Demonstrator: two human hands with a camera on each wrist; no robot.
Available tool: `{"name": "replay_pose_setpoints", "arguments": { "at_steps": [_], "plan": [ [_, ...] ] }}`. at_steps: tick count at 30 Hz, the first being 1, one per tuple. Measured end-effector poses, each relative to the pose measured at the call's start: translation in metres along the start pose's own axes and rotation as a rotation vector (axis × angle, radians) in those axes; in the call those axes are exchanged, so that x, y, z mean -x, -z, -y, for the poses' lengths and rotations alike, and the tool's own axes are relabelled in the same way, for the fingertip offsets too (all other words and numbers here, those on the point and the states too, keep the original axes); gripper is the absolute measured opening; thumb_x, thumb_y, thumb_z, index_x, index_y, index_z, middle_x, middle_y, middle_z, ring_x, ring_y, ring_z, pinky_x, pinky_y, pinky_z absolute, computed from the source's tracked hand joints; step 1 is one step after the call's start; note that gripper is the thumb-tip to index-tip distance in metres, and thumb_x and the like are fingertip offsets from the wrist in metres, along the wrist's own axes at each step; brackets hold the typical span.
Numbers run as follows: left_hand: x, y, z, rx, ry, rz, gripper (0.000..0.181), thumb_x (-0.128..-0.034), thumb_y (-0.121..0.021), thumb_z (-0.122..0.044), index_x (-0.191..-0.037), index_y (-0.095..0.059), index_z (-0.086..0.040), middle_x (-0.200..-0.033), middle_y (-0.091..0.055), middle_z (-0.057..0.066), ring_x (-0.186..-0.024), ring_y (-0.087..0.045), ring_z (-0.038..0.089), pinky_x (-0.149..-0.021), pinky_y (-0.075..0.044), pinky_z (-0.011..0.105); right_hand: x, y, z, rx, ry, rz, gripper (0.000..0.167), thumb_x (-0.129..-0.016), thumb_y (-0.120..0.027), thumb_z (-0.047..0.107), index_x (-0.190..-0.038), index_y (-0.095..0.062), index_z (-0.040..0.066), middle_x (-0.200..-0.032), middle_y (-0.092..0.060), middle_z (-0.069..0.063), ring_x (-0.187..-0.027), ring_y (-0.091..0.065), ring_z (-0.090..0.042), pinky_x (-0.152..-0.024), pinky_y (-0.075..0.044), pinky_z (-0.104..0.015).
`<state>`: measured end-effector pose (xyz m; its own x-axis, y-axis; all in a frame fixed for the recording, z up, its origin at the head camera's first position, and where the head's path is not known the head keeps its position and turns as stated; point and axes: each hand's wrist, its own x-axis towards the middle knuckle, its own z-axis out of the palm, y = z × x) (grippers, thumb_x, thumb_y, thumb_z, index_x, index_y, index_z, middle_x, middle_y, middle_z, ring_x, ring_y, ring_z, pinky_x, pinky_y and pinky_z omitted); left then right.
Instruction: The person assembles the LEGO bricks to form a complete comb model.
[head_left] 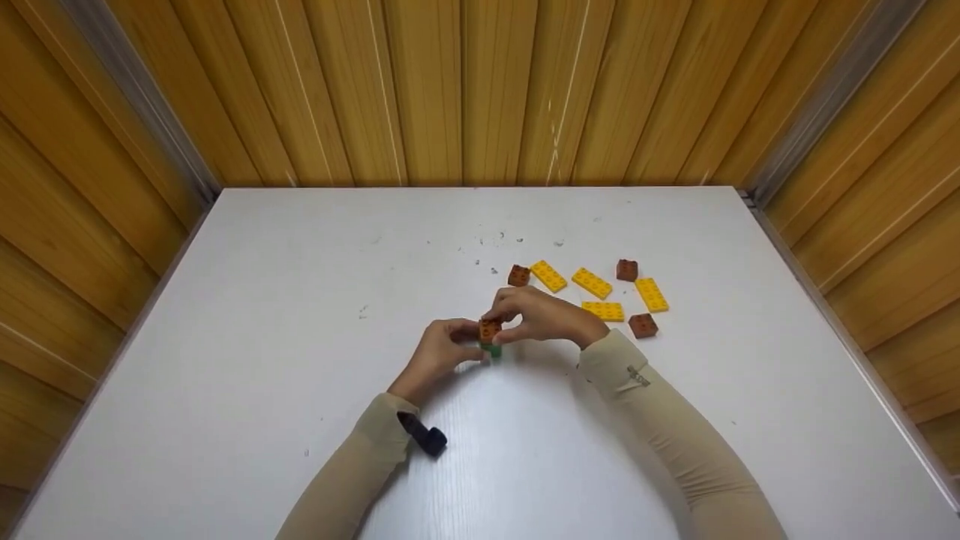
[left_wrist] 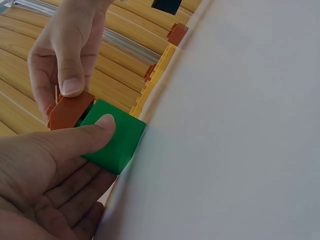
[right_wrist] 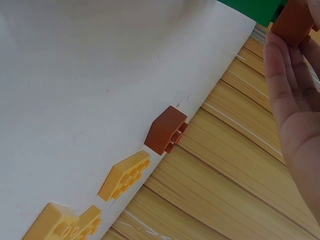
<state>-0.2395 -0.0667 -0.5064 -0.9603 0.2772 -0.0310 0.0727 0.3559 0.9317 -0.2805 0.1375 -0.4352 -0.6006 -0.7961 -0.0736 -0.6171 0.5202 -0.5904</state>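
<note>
Orange-brown studded plastic block (head_left: pixel 490 331) atop a green plastic block (left_wrist: pixel 125 137)
Left hand (head_left: pixel 436 354) grips the green one, right hand (head_left: pixel 544 315) pinches the other (a narrow gap between them), over the white table (head_left: pixel 262 300).

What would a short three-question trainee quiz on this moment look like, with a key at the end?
1. True or false: the left hand lies flat, holding nothing.
2. How many flat yellow bricks lie on the table?
3. What colour is the brick in the right hand? A) blue B) brown C) white

Key: 1. False; its fingers hold the green block. 2. Four. 3. B.
</note>
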Motion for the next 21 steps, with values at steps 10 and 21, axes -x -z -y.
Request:
{"name": "replay_pose_setpoints", "arguments": {
  "at_steps": [10, 21],
  "plan": [
    [0.0000, 0.0001, 0.0007, 0.009, 0.004, 0.010, 0.040, -0.0737, -0.080, -0.005, -0.112, -0.070, -0.004, -0.108, -0.072, 0.009, -0.105, -0.067, 0.022, -0.098, -0.050, 0.038, -0.0017, -0.0026, -0.0002, -0.029, -0.026, -0.017, 0.035, -0.085, -0.073, 0.019, -0.118, -0.069, 0.007, -0.102, -0.063, -0.006, -0.099, -0.064, -0.023, -0.091, -0.054, -0.040],
    [-0.0005, 0.0014, -0.0006, 0.017, -0.015, 0.024, 0.040, -0.0740, -0.080, -0.004, -0.112, -0.070, -0.005, -0.110, -0.072, 0.009, -0.105, -0.067, 0.021, -0.095, -0.051, 0.037, -0.0026, -0.0022, 0.0006, -0.054, 0.000, -0.022, 0.031, -0.084, -0.074, 0.015, -0.113, -0.070, 0.005, -0.099, -0.063, -0.009, -0.098, -0.063, -0.030, -0.089, -0.053, -0.045]
  ]
}}
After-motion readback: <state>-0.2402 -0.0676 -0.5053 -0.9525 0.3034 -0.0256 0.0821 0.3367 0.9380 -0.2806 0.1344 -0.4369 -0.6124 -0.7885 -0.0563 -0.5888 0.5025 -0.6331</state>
